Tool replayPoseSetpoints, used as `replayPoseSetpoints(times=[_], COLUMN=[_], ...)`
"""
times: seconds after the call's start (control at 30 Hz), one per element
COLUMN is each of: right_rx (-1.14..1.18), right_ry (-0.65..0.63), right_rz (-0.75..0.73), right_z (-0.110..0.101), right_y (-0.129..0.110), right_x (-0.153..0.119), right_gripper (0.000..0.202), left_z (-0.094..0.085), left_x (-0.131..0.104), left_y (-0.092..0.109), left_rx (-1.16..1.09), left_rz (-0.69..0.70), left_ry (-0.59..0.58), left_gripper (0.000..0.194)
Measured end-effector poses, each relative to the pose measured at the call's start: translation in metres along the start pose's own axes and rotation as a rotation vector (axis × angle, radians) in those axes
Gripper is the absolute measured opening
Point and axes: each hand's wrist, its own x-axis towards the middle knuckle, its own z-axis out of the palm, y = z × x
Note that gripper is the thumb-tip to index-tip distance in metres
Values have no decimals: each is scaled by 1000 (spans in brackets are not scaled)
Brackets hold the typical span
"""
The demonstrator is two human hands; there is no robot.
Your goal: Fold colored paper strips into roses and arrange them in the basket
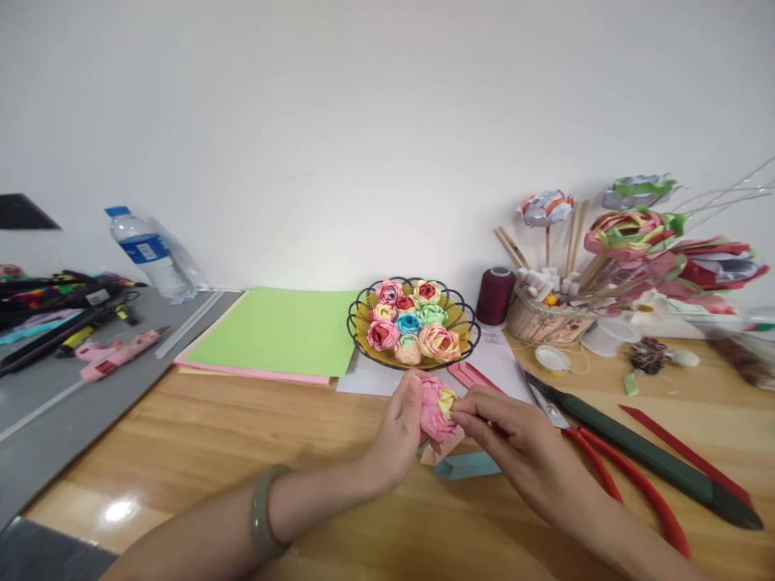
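A pink paper flower [434, 410] with a yellow centre is held above the table in front of me. My left hand [396, 436] is closed around its left side, with a green bangle on the wrist. From the right, my right hand [514, 436] pinches the flower at its yellow middle with thumb and forefinger. Beneath the hands lie a folded blue paper strip [466, 466] and a peach one, partly covered. Just behind, a black-rimmed yellow basket [357, 339] holds several small paper flowers in pink, blue, green and peach.
Red-handled scissors [596, 464] and a dark green utility knife [642, 444] lie at right. Green paper sheets [284, 331] are stacked at left, near a pink glue gun [121, 355] and a water bottle [148, 254]. A maroon thread spool [495, 297] stands beside a container [548, 321] of sticks.
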Motion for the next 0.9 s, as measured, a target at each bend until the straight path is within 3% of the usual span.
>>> replayPoseSetpoints(times=[0.23, 0.47, 0.73, 0.9], right_rx=[122, 119, 220, 204], right_ry=[-120, -46, -7, -85], right_rz=[47, 75, 220, 163], right_z=[-9, -2, 0, -3], right_y=[-2, 2, 0, 1], right_x=[2, 2, 0, 2], right_gripper=[28, 23, 17, 21], left_z=[-3, 0, -3, -3], left_x=[0, -2, -3, -2], left_y=[-1, 4, 4, 3], left_rx=[97, 124, 145, 123], left_rz=[38, 92, 139, 130], left_ry=[3, -26, -114, -83], left_gripper=[49, 50, 47, 45])
